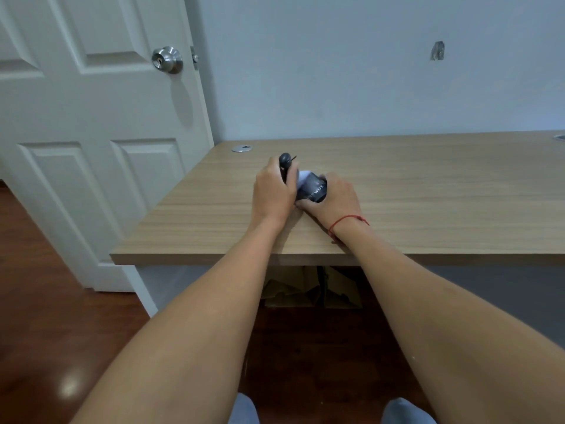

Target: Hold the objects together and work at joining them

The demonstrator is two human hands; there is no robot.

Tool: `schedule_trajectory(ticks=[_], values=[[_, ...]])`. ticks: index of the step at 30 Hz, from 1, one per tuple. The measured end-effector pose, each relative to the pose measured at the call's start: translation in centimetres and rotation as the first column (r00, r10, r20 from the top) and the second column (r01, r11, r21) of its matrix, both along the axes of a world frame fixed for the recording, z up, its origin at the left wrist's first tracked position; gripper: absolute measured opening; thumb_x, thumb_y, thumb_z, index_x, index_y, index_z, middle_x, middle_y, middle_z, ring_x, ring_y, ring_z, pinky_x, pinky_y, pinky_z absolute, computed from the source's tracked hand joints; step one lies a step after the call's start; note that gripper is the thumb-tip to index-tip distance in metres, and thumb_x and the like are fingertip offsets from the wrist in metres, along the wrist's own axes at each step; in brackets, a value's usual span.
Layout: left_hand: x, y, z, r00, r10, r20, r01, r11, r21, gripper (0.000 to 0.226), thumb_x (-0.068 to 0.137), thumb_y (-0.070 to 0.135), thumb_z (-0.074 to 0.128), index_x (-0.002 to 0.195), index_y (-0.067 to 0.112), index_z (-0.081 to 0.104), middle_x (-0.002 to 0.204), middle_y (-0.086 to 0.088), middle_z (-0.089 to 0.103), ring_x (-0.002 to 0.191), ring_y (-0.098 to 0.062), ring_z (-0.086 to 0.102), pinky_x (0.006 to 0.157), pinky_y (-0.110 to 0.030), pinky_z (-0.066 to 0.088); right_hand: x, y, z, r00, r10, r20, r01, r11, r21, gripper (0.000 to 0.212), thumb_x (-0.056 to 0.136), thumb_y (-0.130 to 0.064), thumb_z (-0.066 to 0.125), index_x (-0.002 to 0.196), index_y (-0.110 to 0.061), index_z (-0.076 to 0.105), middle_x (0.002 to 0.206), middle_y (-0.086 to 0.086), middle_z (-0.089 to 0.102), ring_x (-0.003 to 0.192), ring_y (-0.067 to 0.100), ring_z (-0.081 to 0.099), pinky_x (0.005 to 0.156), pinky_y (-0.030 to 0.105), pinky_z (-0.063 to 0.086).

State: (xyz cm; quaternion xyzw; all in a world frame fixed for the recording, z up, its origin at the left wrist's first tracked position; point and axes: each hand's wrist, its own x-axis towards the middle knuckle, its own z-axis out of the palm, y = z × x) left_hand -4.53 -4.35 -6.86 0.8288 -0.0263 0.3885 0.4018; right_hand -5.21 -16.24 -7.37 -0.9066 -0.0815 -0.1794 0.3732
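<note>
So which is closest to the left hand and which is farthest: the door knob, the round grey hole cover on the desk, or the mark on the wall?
From the left hand:
1. Grey hole cover, on the desk just behind the hand.
2. Door knob, up on the left.
3. Wall mark, high on the right.

I see both hands meet on the desk (397,191), near its front edge. My left hand (273,191) grips a tool handle (286,166) just left of the cylinder (315,189) my right hand (334,200) holds. A door (91,117) stands left, cardboard (308,286) lies underneath.
</note>
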Motion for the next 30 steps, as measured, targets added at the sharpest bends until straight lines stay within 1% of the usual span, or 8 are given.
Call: schedule_trajectory(ticks=[3,7,10,14,18,24,28,30], values=[[0.6,0.6,-0.3,0.991,0.104,-0.086,-0.105,0.994,-0.003,0.027,0.094,0.027,0.053,0.087,0.001,0.056,0.088,-0.021,0.065,0.083,-0.038,0.059,0.064,-0.032,0.035,0.3,-0.1,-0.2,1.000,-0.018,0.019,0.019,1.000,-0.014,0.057,0.068,-0.038,0.079,0.114,-0.012,0.057,0.106,0.007,0.064,0.095,0.024,0.059,0.073,0.029,0.042],[-0.8,-0.6,0.4,0.994,-0.075,0.085,0.078,0.996,-0.032,0.025,0.092,0.024,0.059,0.073,0.012,0.046,0.066,-0.006,0.054,0.061,-0.023,0.052,0.055,-0.026,0.035,0.4,0.0,-0.2,0.996,-0.077,-0.053,0.077,0.997,0.006,0.050,0.067,-0.043,0.078,0.105,-0.015,0.060,0.097,0.005,0.067,0.089,0.025,0.064,0.079,0.039,0.055],[-1.0,-0.8,0.2,0.995,-0.078,0.065,0.077,0.997,0.023,0.028,0.090,0.026,0.060,0.070,0.013,0.046,0.061,-0.002,0.052,0.056,-0.019,0.047,0.054,-0.027,0.038,0.4,0.0,-0.3,0.984,-0.160,-0.075,0.154,0.985,-0.081,0.050,0.069,-0.053,0.072,0.105,-0.018,0.062,0.100,0.004,0.069,0.095,0.027,0.064,0.083,0.038,0.051],[-0.1,-0.1,0.0,0.997,0.075,-0.034,-0.074,0.997,0.021,0.026,0.092,0.028,0.055,0.078,0.006,0.053,0.074,-0.016,0.062,0.071,-0.035,0.057,0.060,-0.033,0.036,0.5,-0.1,-0.3,0.980,-0.178,-0.088,0.167,0.979,-0.118,0.064,0.063,-0.069,0.067,0.105,-0.020,0.065,0.100,0.004,0.069,0.099,0.027,0.062,0.088,0.037,0.047],[-0.9,-0.6,0.2,0.995,-0.085,0.051,0.083,0.996,0.031,0.028,0.090,0.026,0.060,0.070,0.012,0.047,0.062,-0.002,0.051,0.058,-0.023,0.050,0.054,-0.030,0.037,0.8,-0.2,-0.5,0.976,-0.202,-0.084,0.188,0.970,-0.151,0.056,0.069,-0.062,0.067,0.103,-0.017,0.064,0.102,0.006,0.070,0.102,0.028,0.062,0.091,0.037,0.044],[0.1,0.2,-0.2,0.979,0.118,-0.166,-0.102,0.989,0.104,0.023,0.093,0.026,0.053,0.085,0.005,0.053,0.085,-0.019,0.063,0.082,-0.037,0.058,0.062,-0.032,0.034,0.9,-0.3,-0.6,0.977,-0.208,-0.049,0.195,0.963,-0.188,0.059,0.071,-0.067,0.062,0.111,-0.024,0.065,0.106,0.003,0.070,0.106,0.026,0.060,0.098,0.037,0.039],[-0.2,-0.2,0.0,1.000,-0.010,0.007,0.011,1.000,-0.021,0.029,0.092,0.029,0.056,0.073,0.008,0.049,0.067,-0.010,0.056,0.064,-0.028,0.053,0.058,-0.034,0.040,0.8,-0.4,-0.5,0.974,-0.221,-0.047,0.210,0.962,-0.173,0.056,0.073,-0.066,0.061,0.104,-0.020,0.066,0.103,0.004,0.070,0.103,0.027,0.060,0.100,0.038,0.039],[-0.1,-0.1,0.0,1.000,-0.024,0.007,0.024,0.999,-0.023,0.030,0.091,0.028,0.058,0.071,0.010,0.045,0.063,-0.004,0.051,0.060,-0.022,0.047,0.056,-0.031,0.038,0.6,-0.3,-0.3,0.976,-0.218,-0.025,0.210,0.961,-0.177,0.057,0.075,-0.067,0.058,0.102,-0.018,0.065,0.101,0.005,0.070,0.102,0.028,0.061,0.100,0.040,0.038]])
